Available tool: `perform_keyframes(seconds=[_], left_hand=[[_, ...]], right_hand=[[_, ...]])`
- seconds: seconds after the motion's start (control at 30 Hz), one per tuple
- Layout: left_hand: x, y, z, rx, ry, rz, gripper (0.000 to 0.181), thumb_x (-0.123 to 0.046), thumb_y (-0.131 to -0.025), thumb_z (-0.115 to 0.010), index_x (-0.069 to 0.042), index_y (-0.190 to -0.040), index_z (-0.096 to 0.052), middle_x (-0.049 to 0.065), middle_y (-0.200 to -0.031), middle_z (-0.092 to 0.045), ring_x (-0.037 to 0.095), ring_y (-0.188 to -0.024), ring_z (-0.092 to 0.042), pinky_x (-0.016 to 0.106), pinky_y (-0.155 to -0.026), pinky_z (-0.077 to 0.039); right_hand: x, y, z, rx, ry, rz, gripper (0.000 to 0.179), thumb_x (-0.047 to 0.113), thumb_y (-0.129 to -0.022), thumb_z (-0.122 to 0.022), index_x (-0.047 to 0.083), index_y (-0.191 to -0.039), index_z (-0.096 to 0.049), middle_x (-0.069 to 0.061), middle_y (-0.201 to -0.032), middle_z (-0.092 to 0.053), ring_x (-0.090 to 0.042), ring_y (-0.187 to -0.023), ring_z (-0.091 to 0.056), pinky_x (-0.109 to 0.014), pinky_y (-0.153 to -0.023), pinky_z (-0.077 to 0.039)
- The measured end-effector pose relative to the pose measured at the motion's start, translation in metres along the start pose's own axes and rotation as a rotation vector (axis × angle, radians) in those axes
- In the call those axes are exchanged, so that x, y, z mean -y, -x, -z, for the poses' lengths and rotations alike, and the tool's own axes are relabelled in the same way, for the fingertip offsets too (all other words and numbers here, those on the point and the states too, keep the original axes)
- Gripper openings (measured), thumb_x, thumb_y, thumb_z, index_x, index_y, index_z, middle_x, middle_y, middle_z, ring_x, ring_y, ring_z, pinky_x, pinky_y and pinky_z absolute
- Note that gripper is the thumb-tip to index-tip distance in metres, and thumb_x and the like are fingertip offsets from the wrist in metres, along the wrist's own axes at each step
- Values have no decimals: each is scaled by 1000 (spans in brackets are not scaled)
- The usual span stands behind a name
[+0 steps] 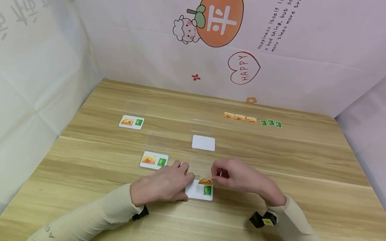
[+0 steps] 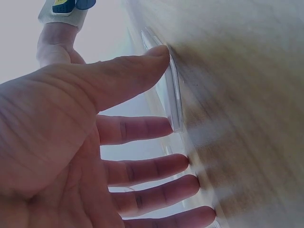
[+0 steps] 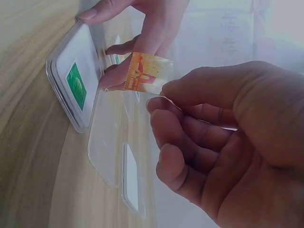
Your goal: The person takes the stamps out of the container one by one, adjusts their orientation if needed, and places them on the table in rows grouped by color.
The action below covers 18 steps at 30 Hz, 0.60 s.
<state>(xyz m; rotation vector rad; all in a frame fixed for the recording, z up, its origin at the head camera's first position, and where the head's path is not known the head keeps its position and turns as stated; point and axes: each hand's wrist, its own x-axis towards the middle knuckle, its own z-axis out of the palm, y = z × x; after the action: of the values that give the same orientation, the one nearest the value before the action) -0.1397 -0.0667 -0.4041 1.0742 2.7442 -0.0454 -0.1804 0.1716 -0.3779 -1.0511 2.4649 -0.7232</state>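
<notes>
Printed white cloth (image 1: 133,46) behind, wood-grain table (image 1: 220,239) below. Left hand (image 1: 165,182) has thumb and index on the edges of the near case (image 1: 194,193), which sits on the table, clear lid (image 1: 200,166) laid open beyond it. Right hand (image 1: 242,177) pinches orange sticker (image 3: 149,73) by one edge, held just above the case, not touching it. Green sticker (image 1: 208,190) on case's right side.

Handling, my read: case is light, stiff, slick plastic, could skid; hold by edges. Orange sticker near weightless, thin, bendy, creases or tears easily, back probably tacky; grip an edge or corner, minimal fingertip contact.
</notes>
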Motion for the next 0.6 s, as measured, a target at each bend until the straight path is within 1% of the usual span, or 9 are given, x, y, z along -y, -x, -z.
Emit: perform_keyframes(seconds=[0.13,0.3,0.47,0.6], left_hand=[[0,0,1,-6,4,-5,46,-50,-88,-69,-15,-116,-60,6,-108,-57,18,-88,-49,26,-63,-46],[-1,-1,2,6,-3,-3,47,-51,-88,-68,-15,-118,-60,6,-110,-57,18,-89,-49,26,-63,-46],[-1,-1,3,18,-17,10,48,-53,-88,-67,-16,-118,-59,6,-110,-56,18,-88,-49,26,-62,-46],[-1,0,2,19,-26,16,50,-54,-88,-66,-16,-120,-59,6,-110,-56,19,-89,-50,26,-61,-46]], right_hand=[[-2,0,1,-25,5,2,12,11,-92,-64,20,-86,-61,9,-77,-57,-9,-69,-53,-20,-60,-45],[-6,0,3,-70,-7,-9,10,10,-92,-65,19,-87,-61,8,-78,-58,-7,-69,-52,-20,-60,-45],[-10,-3,5,-78,-35,-21,6,12,-93,-65,17,-89,-63,7,-79,-60,-8,-70,-53,-20,-60,-46],[-14,-7,6,-87,-42,-15,6,11,-92,-66,16,-89,-63,7,-77,-60,-9,-68,-53,-20,-59,-45]])
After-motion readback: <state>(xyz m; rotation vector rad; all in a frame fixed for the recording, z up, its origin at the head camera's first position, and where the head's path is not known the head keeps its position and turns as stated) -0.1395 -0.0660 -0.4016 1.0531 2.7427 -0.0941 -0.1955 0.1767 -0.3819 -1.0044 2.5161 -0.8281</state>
